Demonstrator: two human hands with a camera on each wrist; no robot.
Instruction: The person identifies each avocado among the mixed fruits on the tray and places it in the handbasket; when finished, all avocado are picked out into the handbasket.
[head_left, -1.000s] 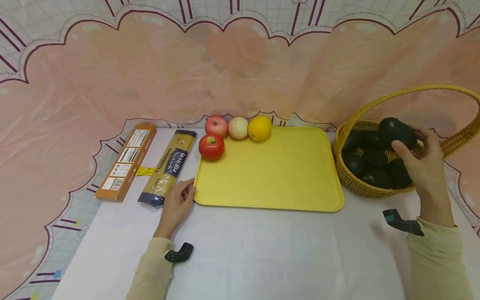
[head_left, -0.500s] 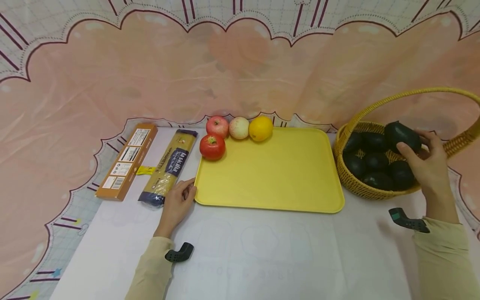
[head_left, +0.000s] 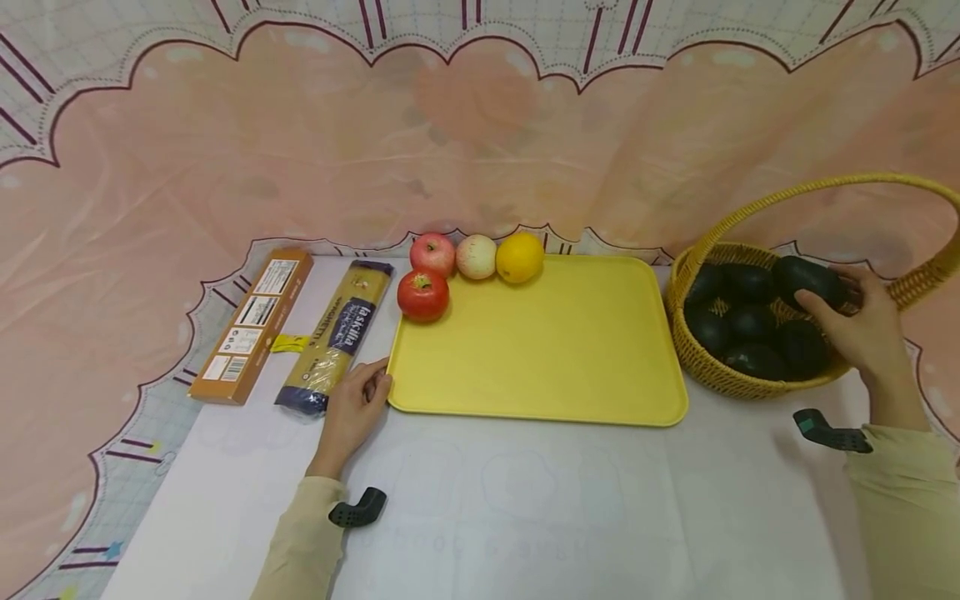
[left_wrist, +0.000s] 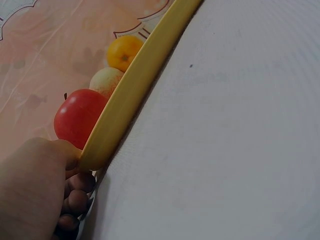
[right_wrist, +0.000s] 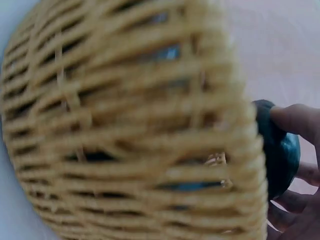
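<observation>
My right hand grips a dark green avocado at the back right of the wicker basket, level with the rim. In the right wrist view the basket's woven side hides part of the held avocado, and thumb and fingers lie around it. Several more avocados fill the basket. On the left, my left hand pinches the near left edge of the yellow tray. The left wrist view has its thumb at the tray's rim and fingers curled below.
A red apple, a pink apple, a pale round fruit and an orange cluster at the tray's back left. Left of it lie a spaghetti packet and a brown box. The basket's tall handle arches overhead.
My right hand has carried the avocado rightward and down, lower into the basket. The left hand keeps its place at the tray's edge.
</observation>
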